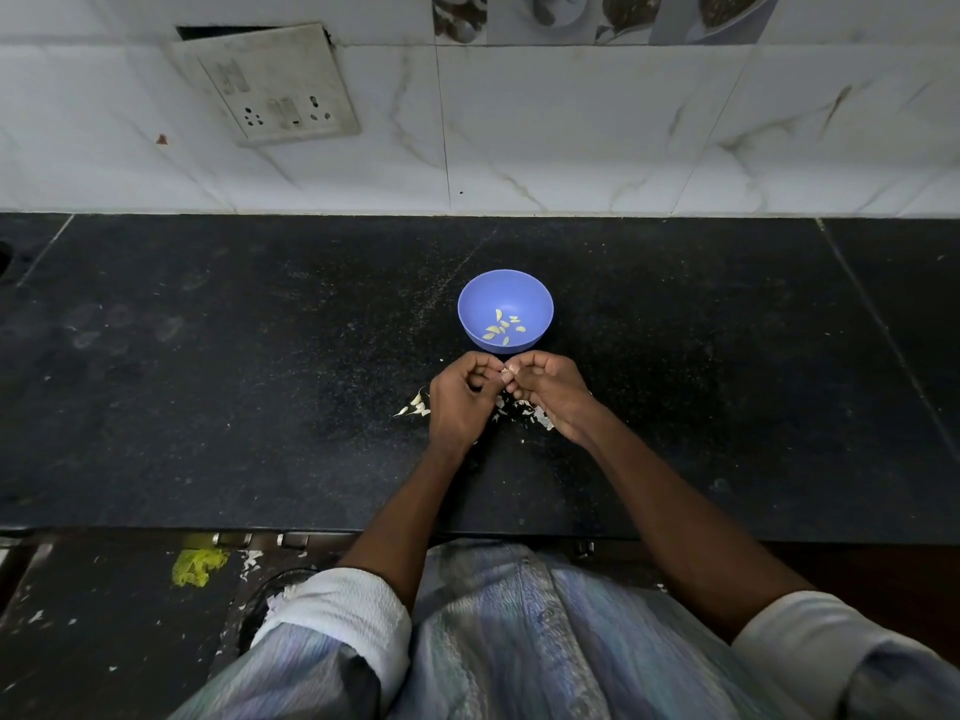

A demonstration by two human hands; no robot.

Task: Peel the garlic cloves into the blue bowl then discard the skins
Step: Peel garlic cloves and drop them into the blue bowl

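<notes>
The left hand [460,402] and the right hand [550,392] meet fingertip to fingertip just on the near side of the blue bowl [505,310], both raised a little over the black tabletop [260,407]. Each hand has its fingers curled inward, and between the two sets of fingertips a small pale garlic clove [505,375] is pinched; only a sliver of it shows, so whether its skin is on or partly off cannot be told. The backs of both hands face the camera, and both forearms reach in from the near edge with pale sleeves rolled up.

Under and around the hands lies a scatter of white garlic skins [415,405] on the tabletop, some to the left of the left hand and more between and to the right of the wrists.

The blue bowl stands upright on the tabletop, just beyond the hands and about in the middle of the scene. In its bottom lie several peeled garlic cloves [501,327], yellowish, loosely grouped toward the near side.

Beyond the tabletop rises a wall of white marbled tiles [597,132], with a grimy switch-and-socket plate [270,85] mounted askew at the far left. Near left, below the tabletop edge, a yellow smear [200,566] marks a dark surface.
</notes>
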